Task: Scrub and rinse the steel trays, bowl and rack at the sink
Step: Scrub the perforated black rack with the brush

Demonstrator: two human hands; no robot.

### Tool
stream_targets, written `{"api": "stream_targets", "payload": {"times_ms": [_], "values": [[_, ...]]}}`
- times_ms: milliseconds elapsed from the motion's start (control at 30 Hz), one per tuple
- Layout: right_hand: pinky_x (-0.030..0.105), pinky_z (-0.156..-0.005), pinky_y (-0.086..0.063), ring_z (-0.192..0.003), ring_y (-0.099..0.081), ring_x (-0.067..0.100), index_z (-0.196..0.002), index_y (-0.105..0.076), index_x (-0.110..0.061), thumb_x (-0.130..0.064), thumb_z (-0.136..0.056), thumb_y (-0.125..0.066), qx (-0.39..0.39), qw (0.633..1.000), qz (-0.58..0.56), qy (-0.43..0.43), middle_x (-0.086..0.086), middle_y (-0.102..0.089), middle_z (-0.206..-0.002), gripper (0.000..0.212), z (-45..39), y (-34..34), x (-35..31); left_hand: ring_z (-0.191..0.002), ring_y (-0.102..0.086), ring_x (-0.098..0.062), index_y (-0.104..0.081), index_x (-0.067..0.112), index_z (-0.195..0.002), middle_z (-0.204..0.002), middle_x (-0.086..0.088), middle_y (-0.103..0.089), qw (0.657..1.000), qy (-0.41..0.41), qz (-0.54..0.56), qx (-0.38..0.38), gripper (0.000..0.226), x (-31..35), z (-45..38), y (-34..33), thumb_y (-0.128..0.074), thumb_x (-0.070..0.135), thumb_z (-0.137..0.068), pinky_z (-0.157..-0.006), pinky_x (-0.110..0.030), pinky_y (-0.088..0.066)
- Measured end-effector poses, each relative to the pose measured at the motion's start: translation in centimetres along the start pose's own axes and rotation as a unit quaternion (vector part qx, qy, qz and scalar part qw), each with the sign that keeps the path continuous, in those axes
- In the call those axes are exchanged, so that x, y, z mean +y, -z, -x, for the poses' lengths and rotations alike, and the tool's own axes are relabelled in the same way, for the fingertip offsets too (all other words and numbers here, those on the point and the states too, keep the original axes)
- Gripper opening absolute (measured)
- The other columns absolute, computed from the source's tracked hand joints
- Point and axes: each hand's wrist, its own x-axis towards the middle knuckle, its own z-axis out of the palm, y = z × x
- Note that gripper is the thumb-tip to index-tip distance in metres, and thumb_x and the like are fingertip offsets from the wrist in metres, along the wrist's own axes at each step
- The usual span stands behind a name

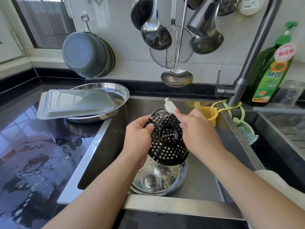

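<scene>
Your left hand [138,134] grips the black perforated rack [166,139] by its left rim, tilted over the steel bowl [165,182] in the sink [206,179], while your right hand [196,128] pinches a white scrubber [170,105] at its far rim.

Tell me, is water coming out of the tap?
Off. No stream falls from the tap's spray head above the sink, while the right hand scrubs the black rack.

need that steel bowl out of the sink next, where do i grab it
Grip the steel bowl by its near rim, coming from above at the front; the black perforated rack, held tilted by the left hand, overhangs its far side.
</scene>
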Motion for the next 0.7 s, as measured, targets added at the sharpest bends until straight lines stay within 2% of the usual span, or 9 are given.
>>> {"api": "stream_targets", "payload": {"times_ms": [133,300,433,500,600,700], "values": [[0.041,-0.071,-0.051,-0.082,-0.051,0.018,-0.148,-0.042,-0.052,-0.021,-0.104,-0.051,-0.057,0.993,-0.040,0.091,-0.008,-0.040,-0.094,0.054,1.9,-0.5,-2.1,-0.103,-0.075,-0.031,-0.079,0.016,-0.105,-0.102,-0.011,-0.079,1.000,-0.015,-0.016,-0.005,0.037,-0.1,0.2,0.0,-0.049,-0.005,-0.102,-0.097,-0.056,-0.057],[0.035,-0.063,-0.046,-0.080,-0.051,0.018,-0.154,-0.038,-0.042,-0.018,-0.104,-0.048,-0.005,0.999,0.032,-0.006,-0.004,-0.040,-0.102,0.056,0.0,0.0,0.3,-0.105,-0.075,-0.026,-0.077,0.019,-0.109,-0.105,-0.004,-0.080,1.000,-0.009,-0.005,0.016,0.037,0.1,0.0,0.0,-0.048,-0.003,-0.104,-0.095,-0.051,-0.060],[0.038,-0.078,-0.052,-0.090,-0.052,0.018,-0.155,-0.033,-0.045,-0.020,-0.104,-0.049,-0.053,0.997,-0.044,0.029,-0.007,-0.040,-0.105,0.058,1.6,-0.6,-1.8,-0.104,-0.075,-0.027,-0.077,0.016,-0.110,-0.105,-0.007,-0.080,1.000,-0.015,-0.005,0.000,0.035,0.2,0.1,-0.2,-0.049,-0.004,-0.103,-0.097,-0.053,-0.058],[0.042,-0.078,-0.053,-0.088,-0.053,0.020,-0.153,-0.033,-0.048,-0.021,-0.104,-0.048,-0.045,0.997,-0.043,0.046,-0.007,-0.040,-0.102,0.058,1.4,-0.8,-2.1,-0.104,-0.075,-0.030,-0.076,0.012,-0.112,-0.105,-0.011,-0.079,1.000,-0.013,0.011,0.001,0.034,0.2,0.1,-0.3,-0.048,-0.005,-0.104,-0.097,-0.053,-0.058],[0.039,-0.073,-0.052,-0.084,-0.052,0.019,-0.155,-0.034,-0.041,-0.018,-0.104,-0.049,-0.015,1.000,-0.007,-0.013,-0.004,-0.041,-0.104,0.058,0.5,-0.3,-0.5,-0.104,-0.075,-0.032,-0.075,0.011,-0.114,-0.107,-0.012,-0.079,0.999,-0.007,0.037,0.018,0.033,0.2,0.0,-0.3,-0.047,-0.004,-0.105,-0.096,-0.055,-0.059],[0.037,-0.071,-0.049,-0.085,-0.050,0.020,-0.157,-0.033,-0.037,-0.015,-0.103,-0.048,-0.029,0.998,0.015,-0.049,-0.003,-0.039,-0.104,0.060,0.7,0.1,0.5,-0.107,-0.074,-0.032,-0.075,0.011,-0.114,-0.110,-0.011,-0.078,0.998,-0.009,0.045,0.037,0.033,0.3,-0.3,0.0,-0.047,-0.004,-0.104,-0.097,-0.055,-0.058]]}}
